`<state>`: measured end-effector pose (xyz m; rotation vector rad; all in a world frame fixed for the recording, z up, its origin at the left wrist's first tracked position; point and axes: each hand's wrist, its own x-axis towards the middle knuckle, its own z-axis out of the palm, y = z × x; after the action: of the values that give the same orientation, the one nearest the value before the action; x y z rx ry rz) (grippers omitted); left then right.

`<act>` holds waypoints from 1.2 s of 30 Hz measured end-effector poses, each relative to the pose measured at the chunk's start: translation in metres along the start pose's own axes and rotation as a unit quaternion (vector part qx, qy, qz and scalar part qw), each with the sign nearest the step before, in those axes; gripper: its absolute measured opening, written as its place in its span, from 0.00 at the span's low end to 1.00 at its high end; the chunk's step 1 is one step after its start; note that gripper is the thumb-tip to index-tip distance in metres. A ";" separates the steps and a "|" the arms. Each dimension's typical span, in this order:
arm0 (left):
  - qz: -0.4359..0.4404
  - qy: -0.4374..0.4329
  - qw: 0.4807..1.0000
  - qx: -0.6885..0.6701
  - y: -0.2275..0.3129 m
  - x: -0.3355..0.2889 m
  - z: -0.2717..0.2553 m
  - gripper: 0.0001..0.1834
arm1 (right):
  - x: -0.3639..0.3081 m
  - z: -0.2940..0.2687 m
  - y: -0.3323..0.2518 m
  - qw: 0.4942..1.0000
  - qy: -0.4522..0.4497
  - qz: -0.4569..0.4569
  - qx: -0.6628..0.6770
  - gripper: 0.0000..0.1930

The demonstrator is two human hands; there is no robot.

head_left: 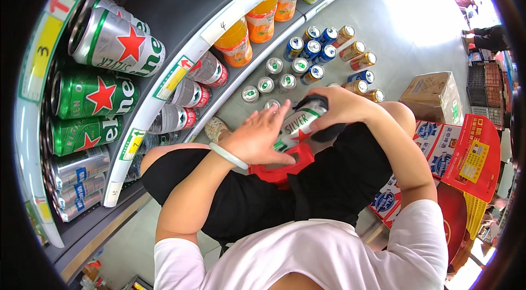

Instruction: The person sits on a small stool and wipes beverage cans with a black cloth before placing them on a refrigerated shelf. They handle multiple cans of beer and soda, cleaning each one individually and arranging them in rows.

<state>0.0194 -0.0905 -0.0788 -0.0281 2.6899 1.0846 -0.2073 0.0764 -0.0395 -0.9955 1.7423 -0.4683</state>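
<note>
A silver beer can is gripped by the right hand, with one end hidden by a dark cloth. The left hand is held beside it, fingers spread; whether it touches cannot be told. Both arms are bent inward. Below, a red plastic thing is partly covered.

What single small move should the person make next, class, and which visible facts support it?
Probably curl the left hand around the lower end of the silver can to steady it: the right hand grips the can with a dark cloth against it, while the left hand is spread open beside it.
</note>
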 end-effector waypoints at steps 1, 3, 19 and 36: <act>0.026 -0.015 0.999 -0.030 0.006 -0.002 -0.001 0.65 | -0.013 -0.006 -0.014 0.999 -0.001 -0.036 0.032 0.37; -0.032 -0.071 0.939 -0.336 0.031 0.007 -0.036 0.68 | -0.034 -0.002 -0.025 0.967 0.062 -0.119 0.214 0.35; -0.018 0.157 0.923 -0.350 0.048 -0.015 -0.032 0.44 | -0.036 0.031 -0.073 0.809 0.494 -0.191 -0.255 0.23; 0.001 0.359 0.906 -0.226 0.038 -0.011 -0.062 0.52 | 0.009 0.034 -0.089 0.910 0.314 -0.223 0.157 0.36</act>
<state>0.0125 -0.1063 -0.0067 -0.6193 2.9244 1.9932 -0.1421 0.0222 0.0054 -1.0745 1.8880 -1.4490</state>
